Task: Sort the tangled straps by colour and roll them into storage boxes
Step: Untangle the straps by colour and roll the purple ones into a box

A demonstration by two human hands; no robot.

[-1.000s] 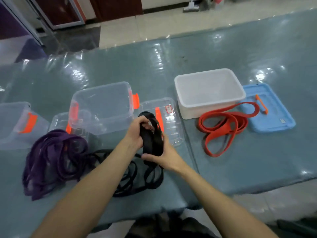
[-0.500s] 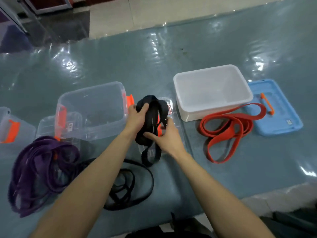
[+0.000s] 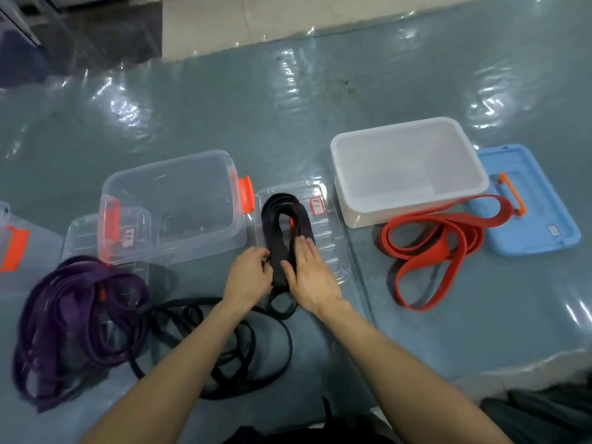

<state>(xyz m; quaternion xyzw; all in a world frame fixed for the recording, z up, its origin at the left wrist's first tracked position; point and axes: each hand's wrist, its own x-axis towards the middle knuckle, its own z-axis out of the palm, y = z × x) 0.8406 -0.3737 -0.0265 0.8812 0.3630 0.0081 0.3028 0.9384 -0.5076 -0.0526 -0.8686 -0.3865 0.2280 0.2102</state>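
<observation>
A folded bundle of black strap [image 3: 282, 219] lies on a clear lid [image 3: 333, 241] in the middle of the table. My left hand [image 3: 248, 275] grips its near left side with curled fingers. My right hand [image 3: 309, 272] presses on its right side, fingers straight, thumb against the strap. More black strap [image 3: 230, 344] trails loose toward me. A purple strap pile [image 3: 73, 315] lies at the left. An orange-red strap [image 3: 448, 248] lies at the right, in front of a white box [image 3: 407, 200]. A clear box [image 3: 173, 203] with orange latches stands left of the bundle.
A blue lid [image 3: 541, 232] with an orange handle lies at the far right. Another clear box [image 3: 9, 248] sits at the left edge, and a second clear lid [image 3: 83, 235] lies partly under the clear box. The table's front edge runs near my arms.
The black bundle has gone from held up in both hands down onto the clear lid. My right hand has flattened against it.
</observation>
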